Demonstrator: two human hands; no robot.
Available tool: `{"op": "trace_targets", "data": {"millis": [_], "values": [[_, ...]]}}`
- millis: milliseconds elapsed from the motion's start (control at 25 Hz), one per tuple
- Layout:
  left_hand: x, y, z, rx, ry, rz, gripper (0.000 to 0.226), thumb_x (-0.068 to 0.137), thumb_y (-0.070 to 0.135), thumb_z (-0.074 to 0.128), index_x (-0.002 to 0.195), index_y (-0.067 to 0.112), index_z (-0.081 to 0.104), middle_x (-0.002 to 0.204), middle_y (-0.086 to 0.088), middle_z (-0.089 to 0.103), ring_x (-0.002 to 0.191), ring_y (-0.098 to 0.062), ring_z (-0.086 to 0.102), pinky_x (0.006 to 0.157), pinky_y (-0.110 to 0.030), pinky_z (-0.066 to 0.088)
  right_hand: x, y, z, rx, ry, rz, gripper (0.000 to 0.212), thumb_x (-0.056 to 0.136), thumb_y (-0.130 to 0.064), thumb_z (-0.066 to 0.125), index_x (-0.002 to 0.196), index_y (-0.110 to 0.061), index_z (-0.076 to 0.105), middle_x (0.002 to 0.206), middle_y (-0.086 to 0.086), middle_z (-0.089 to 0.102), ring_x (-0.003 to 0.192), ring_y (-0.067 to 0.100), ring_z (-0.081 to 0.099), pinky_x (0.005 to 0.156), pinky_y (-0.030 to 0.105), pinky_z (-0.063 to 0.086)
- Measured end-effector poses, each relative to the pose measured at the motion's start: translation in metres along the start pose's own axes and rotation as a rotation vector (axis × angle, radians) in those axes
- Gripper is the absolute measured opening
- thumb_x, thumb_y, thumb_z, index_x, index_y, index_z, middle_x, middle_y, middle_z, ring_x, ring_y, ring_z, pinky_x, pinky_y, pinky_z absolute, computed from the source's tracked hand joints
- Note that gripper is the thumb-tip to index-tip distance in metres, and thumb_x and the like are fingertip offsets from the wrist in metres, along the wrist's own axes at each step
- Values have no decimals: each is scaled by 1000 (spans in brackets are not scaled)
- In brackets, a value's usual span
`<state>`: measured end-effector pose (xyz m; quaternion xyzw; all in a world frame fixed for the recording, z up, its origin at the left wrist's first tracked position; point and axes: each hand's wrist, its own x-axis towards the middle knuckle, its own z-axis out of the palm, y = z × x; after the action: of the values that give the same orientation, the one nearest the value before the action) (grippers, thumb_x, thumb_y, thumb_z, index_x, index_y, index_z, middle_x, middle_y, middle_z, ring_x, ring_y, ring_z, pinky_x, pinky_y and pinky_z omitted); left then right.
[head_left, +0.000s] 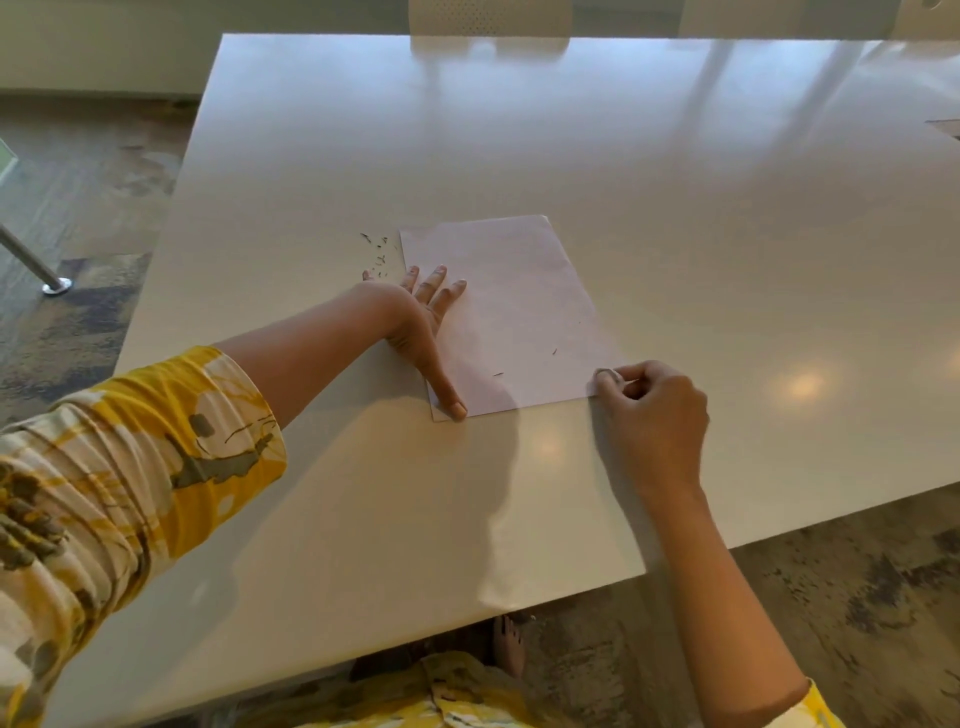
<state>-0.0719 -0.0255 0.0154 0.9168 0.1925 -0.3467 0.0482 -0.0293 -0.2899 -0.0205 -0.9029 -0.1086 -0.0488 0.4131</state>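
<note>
A sheet of paper (519, 312) lies flat mid-worktop (675, 182). The left grip (421, 322), fingers spread wide, presses its nine o'clock edge. The right grip (654, 410) pinches its five o'clock corner. Dark specks (376, 249) lie at its ten o'clock.

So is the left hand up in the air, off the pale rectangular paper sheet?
No, the left hand lies flat on the pale rectangular paper sheet, fingers straight.

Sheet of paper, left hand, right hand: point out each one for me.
sheet of paper (519, 306), head view, bare middle of the sheet.
left hand (422, 332), head view, back of the hand.
right hand (660, 410), head view, back of the hand.
</note>
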Motion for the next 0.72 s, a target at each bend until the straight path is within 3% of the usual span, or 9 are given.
{"op": "trace_targets", "data": {"millis": [120, 240, 400, 560, 720], "values": [[2, -1, 1, -21, 9, 9, 188, -6, 96, 59, 144, 37, -39, 151, 10, -47, 144, -24, -37, 111, -70, -11, -25, -23, 27, 34, -81, -77, 11, 88, -24, 65, 83, -16, 71, 64, -9, 63, 60, 6, 58, 54, 14, 35], [4, -3, 2, -38, 6, 27, 191, -7, 95, 61, 144, 36, -39, 151, 9, -47, 142, -24, -38, 114, -64, -10, -50, -35, 45, 56, -201, -193, 12, 89, -29, 68, 85, -18, 71, 68, -8, 66, 61, 7, 60, 59, 20, 44], [3, -2, 2, -62, 3, 26, 191, -9, 95, 60, 144, 36, -38, 152, 9, -47, 142, -24, -39, 116, -64, -10, -30, -23, 33, 54, -142, -134, 13, 89, -29, 68, 83, -17, 68, 61, -13, 59, 56, 2, 56, 54, 9, 38], [-2, -14, 13, -62, 79, 49, 179, 4, 102, 56, 147, 40, -33, 155, 14, -40, 145, -18, -34, 107, -73, -19, -38, -29, 40, -11, -150, -197, 11, 92, -25, 64, 85, -16, 64, 59, -14, 51, 53, 2, 51, 50, 11, 38], [-12, -23, 24, -94, 102, 66, 173, 12, 103, 55, 149, 42, -31, 157, 18, -36, 145, -19, -35, 107, -71, -22, -34, -29, 38, -27, -135, -181, 11, 92, -24, 65, 87, -15, 64, 61, -15, 52, 53, 0, 51, 52, 7, 40]]}}
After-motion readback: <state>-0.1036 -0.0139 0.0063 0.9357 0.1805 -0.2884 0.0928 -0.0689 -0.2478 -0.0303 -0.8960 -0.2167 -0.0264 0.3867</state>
